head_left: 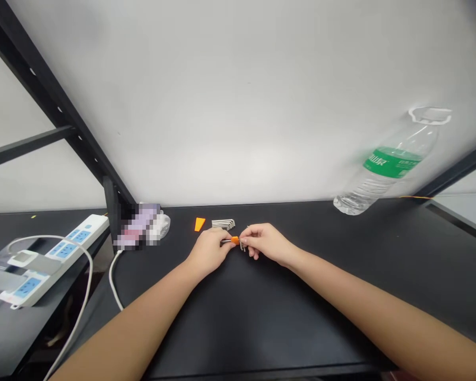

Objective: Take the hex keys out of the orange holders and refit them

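My left hand (209, 247) is closed around a small orange hex-key holder (235, 240), with a thin metal shank showing beside its fingers. Close against it, my right hand (268, 242) pinches a small metal hex key (243, 246) at the holder's right side. Fingers hide most of both pieces, so how far the key sits in the holder cannot be told. Just beyond my left hand lies a row of several silver L-shaped hex keys (223, 223). Left of that row, a flat orange piece (199, 224) rests on the black table (238, 317).
A clear water bottle (392, 163) with a green label stands at the back right by the pale wall. At the back left are a blurred-out object (143, 222) and crumpled clear plastic (164, 225). A white power strip (59, 259) with cables lies left of the black frame post.
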Available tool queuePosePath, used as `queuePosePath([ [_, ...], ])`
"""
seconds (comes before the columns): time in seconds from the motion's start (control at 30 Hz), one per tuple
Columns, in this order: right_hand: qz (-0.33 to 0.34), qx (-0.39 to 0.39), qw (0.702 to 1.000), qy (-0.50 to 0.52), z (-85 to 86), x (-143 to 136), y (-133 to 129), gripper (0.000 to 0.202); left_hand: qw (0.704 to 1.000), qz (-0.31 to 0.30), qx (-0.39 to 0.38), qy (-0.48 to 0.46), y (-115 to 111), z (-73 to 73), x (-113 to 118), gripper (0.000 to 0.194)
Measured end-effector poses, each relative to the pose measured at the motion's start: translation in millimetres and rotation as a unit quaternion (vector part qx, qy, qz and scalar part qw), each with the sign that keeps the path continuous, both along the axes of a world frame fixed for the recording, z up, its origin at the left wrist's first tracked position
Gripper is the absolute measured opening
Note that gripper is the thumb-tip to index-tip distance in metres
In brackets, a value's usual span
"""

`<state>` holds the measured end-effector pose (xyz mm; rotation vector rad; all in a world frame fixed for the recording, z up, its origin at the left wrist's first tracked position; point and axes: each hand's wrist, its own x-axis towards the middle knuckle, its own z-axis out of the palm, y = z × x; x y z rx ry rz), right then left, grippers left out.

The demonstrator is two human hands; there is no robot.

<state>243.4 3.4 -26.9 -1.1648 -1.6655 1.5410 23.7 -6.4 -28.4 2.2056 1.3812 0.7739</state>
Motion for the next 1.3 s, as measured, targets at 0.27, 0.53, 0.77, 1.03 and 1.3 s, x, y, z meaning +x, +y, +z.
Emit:
queuePosePath([
  [0.27,-0.031,0.315,0.917,-0.244,6.6,35.6,26.1,0.015,1.000,-0.024,0.000,-0.004,-1.1,3.5,-2.2,0.017],
  [0.53,-0.005,0.269,0.902,-0.338,-0.6,67.0,52.0,0.013,1.000,-0.003,-0.010,-0.001,-0.4,3.4,-1.9,0.015],
  [0.77,-0.001,0.263,0.895,-0.360,2.7,64.9,49.2,0.013,1.000,0.005,-0.021,-0.017,0.9,2.8,-1.5,0.012],
  [1.03,-0.001,0.246,0.888,-0.389,8.0,60.8,45.6,0.011,1.000,-0.015,-0.003,-0.012,4.1,-0.7,-4.1,0.016],
  [1.3,0.025,0.184,0.810,-0.556,28.8,60.8,37.5,0.002,1.000,-0.023,0.009,0.000,5.4,0.3,-5.2,0.020],
])
